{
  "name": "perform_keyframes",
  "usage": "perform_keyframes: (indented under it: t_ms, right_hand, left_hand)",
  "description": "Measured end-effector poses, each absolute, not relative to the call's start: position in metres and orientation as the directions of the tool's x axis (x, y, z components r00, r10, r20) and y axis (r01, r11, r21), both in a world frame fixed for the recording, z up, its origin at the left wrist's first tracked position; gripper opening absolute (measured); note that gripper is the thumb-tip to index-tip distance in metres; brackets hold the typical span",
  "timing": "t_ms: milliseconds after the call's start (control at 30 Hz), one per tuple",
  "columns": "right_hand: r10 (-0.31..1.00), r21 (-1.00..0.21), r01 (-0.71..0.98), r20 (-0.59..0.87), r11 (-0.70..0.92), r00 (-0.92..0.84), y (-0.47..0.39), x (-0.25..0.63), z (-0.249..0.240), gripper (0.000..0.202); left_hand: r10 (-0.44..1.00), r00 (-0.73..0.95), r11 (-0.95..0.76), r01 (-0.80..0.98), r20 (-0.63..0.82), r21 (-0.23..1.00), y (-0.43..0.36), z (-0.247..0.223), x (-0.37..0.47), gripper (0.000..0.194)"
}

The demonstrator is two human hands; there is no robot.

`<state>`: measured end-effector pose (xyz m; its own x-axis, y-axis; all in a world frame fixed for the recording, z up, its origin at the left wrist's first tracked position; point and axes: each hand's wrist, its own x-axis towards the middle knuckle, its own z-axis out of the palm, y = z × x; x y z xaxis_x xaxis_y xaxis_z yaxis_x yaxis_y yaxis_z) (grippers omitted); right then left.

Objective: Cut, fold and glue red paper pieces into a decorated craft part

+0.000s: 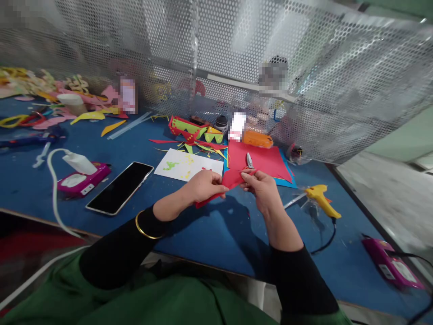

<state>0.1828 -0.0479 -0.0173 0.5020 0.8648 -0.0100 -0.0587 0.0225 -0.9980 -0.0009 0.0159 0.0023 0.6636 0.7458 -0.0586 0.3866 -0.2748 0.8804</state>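
Observation:
Both hands hold one red foam piece [232,178] above the blue table. My left hand [207,186] pinches its left part, and a bit of red shows below those fingers. My right hand [259,184] has thumb and fingers closed on its right end. Just behind the hands lie a white card [176,166] with small green, yellow and red scraps, and red sheets [267,159] over a blue one. The scissors [249,160] rest on the red sheets, partly hidden by my right hand.
A black phone [121,188] and a purple power strip [83,180] lie left. A yellow glue gun [323,200] and another purple strip [392,264] are right. Red-green foam glasses [189,128] stand behind, before a perforated metal screen [233,49].

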Motion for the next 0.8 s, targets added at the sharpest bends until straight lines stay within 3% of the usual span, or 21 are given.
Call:
perform_keyframes:
  t_ms: [67, 133, 167, 233, 267, 300, 367, 433, 500, 600, 800]
  right_hand:
    - [0.834, -0.996, -0.066, 0.011, 0.056, 0.551, -0.052, 0.183, -0.016, 0.042]
    - [0.758, -0.987, -0.066, 0.072, 0.150, 0.648, -0.054, 0.183, -0.014, 0.039]
    - [0.708, -0.977, -0.063, 0.104, 0.206, 0.698, -0.055, 0.184, -0.013, 0.037]
    - [0.610, -0.951, -0.057, 0.148, 0.303, 0.779, -0.055, 0.183, -0.011, 0.035]
    - [0.574, -0.941, -0.055, 0.156, 0.333, 0.804, -0.054, 0.182, -0.010, 0.034]
    - [0.550, -0.935, -0.054, 0.158, 0.350, 0.820, -0.054, 0.181, -0.009, 0.033]
    - [0.515, -0.922, -0.054, 0.164, 0.383, 0.842, -0.054, 0.174, -0.008, 0.032]
    - [0.504, -0.908, -0.066, 0.169, 0.415, 0.847, -0.056, 0.166, -0.008, 0.031]
    - [0.521, -0.900, -0.093, 0.161, 0.427, 0.838, -0.060, 0.157, -0.010, 0.030]
    - [0.573, -0.907, -0.146, 0.119, 0.394, 0.811, -0.067, 0.147, -0.014, 0.030]
    - [0.678, -0.908, -0.311, -0.042, 0.281, 0.734, -0.088, 0.134, -0.027, 0.038]
  left_hand:
    - [0.817, 0.556, -0.416, 0.382, 0.155, 0.825, 0.015, 0.010, -0.008, 0.009]
    - [0.825, 0.240, -0.564, 0.324, 0.511, 0.759, 0.004, 0.018, -0.015, 0.006]
    - [0.759, 0.054, -0.632, 0.301, 0.649, 0.714, -0.005, 0.021, -0.017, 0.009]
    - [0.634, -0.150, -0.725, 0.226, 0.759, 0.650, -0.027, 0.023, -0.017, 0.025]
    - [0.655, -0.063, -0.739, 0.155, 0.753, 0.656, -0.037, 0.022, -0.015, 0.033]
    - [0.722, 0.105, -0.692, 0.084, 0.684, 0.717, -0.046, 0.020, -0.010, 0.037]
    - [0.858, 0.389, -0.367, 0.006, 0.336, 0.930, -0.056, 0.012, 0.003, 0.033]
    - [0.891, 0.454, 0.043, -0.061, -0.011, 0.997, -0.055, 0.005, 0.019, 0.028]
    - [0.871, 0.447, 0.300, -0.156, -0.203, 0.941, -0.048, 0.001, 0.032, 0.028]
    - [0.862, 0.403, 0.422, -0.233, -0.308, 0.876, -0.037, 0.000, 0.041, 0.024]
    - [0.900, 0.341, 0.372, -0.273, -0.272, 0.887, -0.030, 0.001, 0.037, 0.015]
